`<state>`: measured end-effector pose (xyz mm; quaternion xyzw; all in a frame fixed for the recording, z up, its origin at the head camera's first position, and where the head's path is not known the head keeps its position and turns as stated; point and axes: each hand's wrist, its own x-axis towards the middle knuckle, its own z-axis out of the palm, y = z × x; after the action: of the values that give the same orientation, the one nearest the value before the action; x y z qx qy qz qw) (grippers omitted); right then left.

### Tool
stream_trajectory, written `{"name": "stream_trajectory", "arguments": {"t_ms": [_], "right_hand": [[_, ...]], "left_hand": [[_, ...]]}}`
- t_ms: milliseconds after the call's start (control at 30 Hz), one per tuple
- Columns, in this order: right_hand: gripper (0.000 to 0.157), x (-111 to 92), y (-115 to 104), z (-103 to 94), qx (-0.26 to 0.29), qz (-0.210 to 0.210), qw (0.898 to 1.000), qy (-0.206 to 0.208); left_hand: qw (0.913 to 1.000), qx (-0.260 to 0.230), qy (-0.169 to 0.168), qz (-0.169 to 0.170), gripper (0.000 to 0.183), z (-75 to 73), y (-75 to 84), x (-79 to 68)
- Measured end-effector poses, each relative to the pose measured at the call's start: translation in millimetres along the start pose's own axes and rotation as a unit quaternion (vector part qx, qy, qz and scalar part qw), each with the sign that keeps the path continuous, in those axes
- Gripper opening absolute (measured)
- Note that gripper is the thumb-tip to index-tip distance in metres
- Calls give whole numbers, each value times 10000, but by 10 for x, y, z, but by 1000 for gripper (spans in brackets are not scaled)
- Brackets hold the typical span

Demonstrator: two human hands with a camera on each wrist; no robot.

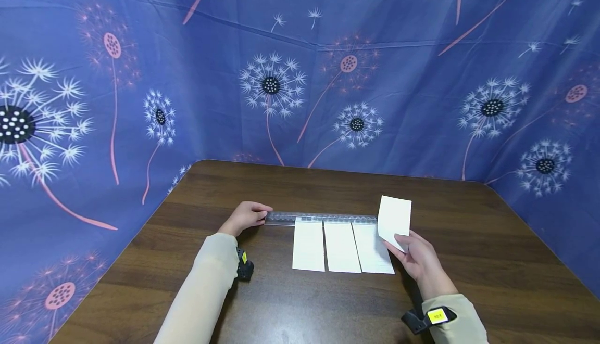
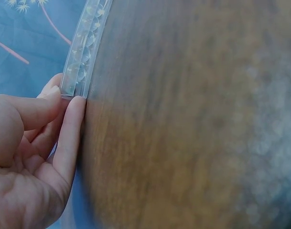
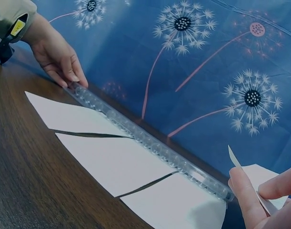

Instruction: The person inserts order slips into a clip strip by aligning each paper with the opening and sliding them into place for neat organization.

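My left hand (image 1: 245, 217) pinches the left end of a long clear plastic strip (image 1: 328, 217), thumb and fingertips at its end. In the left wrist view the strip (image 2: 81, 62) shows a row of round clear shapes along its length. Three white paper cards (image 1: 308, 245) lie side by side on the near side of the strip, their top edges at it and narrow gaps between them. My right hand (image 1: 414, 255) pinches another white paper card (image 1: 395, 217) by its lower part, thumb in front. This card stands raised and tilted, overlapping the strip's right end and the rightmost card (image 1: 372, 250).
The brown wooden table (image 1: 281, 302) has a blue cloth (image 1: 398, 73) with a dandelion print hanging behind it and at both sides. A black band with a yellow label (image 1: 437, 315) sits on the right wrist, and a similar one (image 1: 244, 263) on the left.
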<state>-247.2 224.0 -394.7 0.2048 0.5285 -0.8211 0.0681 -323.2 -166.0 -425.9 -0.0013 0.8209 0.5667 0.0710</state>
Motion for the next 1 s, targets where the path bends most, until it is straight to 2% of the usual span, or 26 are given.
{"name": "stream_trajectory", "arguments": {"t_ms": [133,367,633,1000], "right_hand": [[67,-23,6,34,-18,-4,10000,-84],[64,-45,36,103,-77,-56,9996,-248],[61,-63,48,189,-8,-97,9988,-475],[60,-77,76,278,14,-43,9989,-472]], "left_hand": [[10000,-41,17,-23,22,-8,10,-19],[9998,-40,-87,144,20,-32,31,-69],[9999,-111,-2,-123,21,-17,-2,-26],[10000,-40,18,-85,21,-6,7,-20]]}}
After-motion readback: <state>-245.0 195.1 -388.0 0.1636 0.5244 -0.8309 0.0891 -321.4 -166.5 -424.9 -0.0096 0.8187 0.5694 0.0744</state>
